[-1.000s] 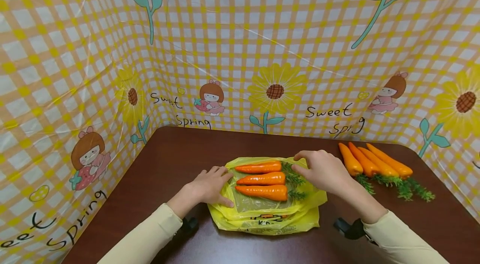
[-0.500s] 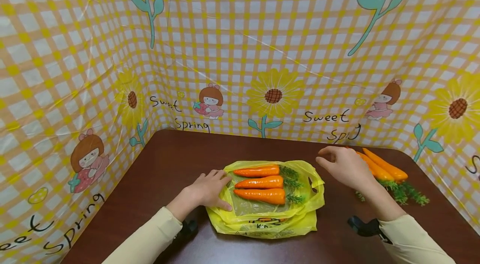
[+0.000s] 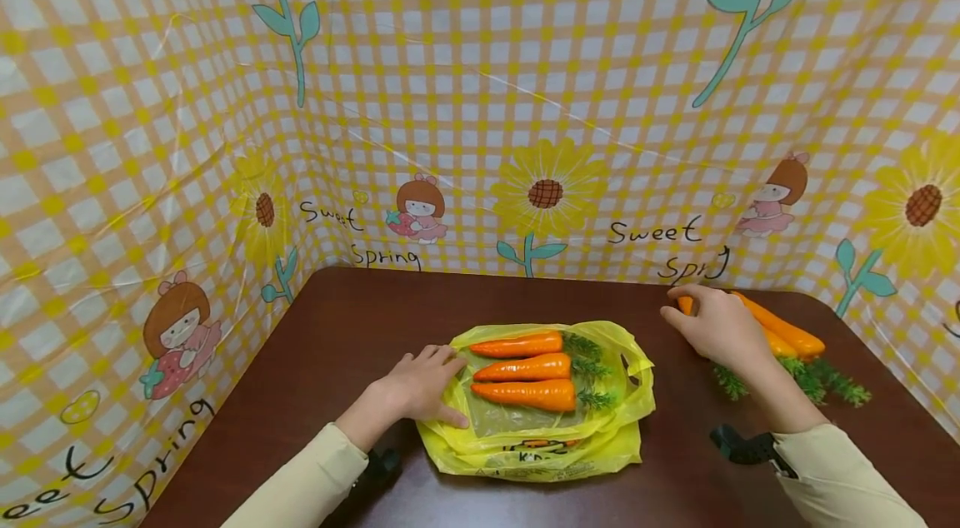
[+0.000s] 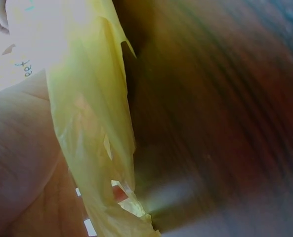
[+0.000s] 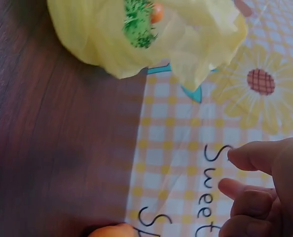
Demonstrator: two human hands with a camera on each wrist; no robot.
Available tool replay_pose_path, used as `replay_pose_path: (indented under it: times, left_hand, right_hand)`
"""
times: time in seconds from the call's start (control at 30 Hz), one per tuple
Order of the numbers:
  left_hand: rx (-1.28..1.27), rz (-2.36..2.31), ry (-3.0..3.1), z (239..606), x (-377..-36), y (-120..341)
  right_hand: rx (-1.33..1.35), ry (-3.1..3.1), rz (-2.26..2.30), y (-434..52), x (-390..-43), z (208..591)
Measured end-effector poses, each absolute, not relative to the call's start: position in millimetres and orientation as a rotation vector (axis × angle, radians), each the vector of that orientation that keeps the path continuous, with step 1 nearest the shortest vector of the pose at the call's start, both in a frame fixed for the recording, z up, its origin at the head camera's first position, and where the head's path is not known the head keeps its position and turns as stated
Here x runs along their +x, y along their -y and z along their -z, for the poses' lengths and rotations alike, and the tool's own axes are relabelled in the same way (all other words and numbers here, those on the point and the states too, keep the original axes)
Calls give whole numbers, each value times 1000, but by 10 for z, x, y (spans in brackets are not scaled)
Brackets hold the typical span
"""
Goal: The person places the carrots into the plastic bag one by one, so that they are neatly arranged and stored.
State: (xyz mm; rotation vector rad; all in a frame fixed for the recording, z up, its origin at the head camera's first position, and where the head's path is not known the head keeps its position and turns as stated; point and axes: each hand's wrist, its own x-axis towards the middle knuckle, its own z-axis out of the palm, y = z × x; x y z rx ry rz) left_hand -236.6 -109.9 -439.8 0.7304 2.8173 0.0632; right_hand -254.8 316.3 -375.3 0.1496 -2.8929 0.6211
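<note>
A yellow plastic bag lies flat on the dark brown table, with three orange carrots side by side on it, green tops to the right. My left hand rests flat on the bag's left edge, fingers straight; the left wrist view shows the palm against the yellow film. My right hand is over the blunt ends of several loose carrots at the right. Its fingers curl loosely, and a carrot end lies just apart from them.
A yellow checked backdrop with sunflowers walls the table at the back and both sides. The loose carrots' green tops point toward the front right. Black wrist camera mounts sit at my sleeves. The bag's bunched end lies behind my right hand.
My right hand left the carrot tops on the bag and moved right to the loose carrots. The left hand stayed on the bag's edge.
</note>
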Motion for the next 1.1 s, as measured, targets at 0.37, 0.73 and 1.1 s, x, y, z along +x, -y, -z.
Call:
replay_pose_path:
  times: [0.37, 0.73, 1.1]
  left_hand:
    - [737, -61, -2815, 4416, -2349, 1113]
    - [740, -62, -2812, 4403, -2364, 1097]
    - [739, -47, -2812, 4367, -2379, 1079]
  right_hand:
    - [9, 2940, -619, -3346, -2580, 3861]
    - [-86, 2993, -611, -3488, -2619, 3948]
    - [-144, 3127, -496, -3650, -2737, 3999]
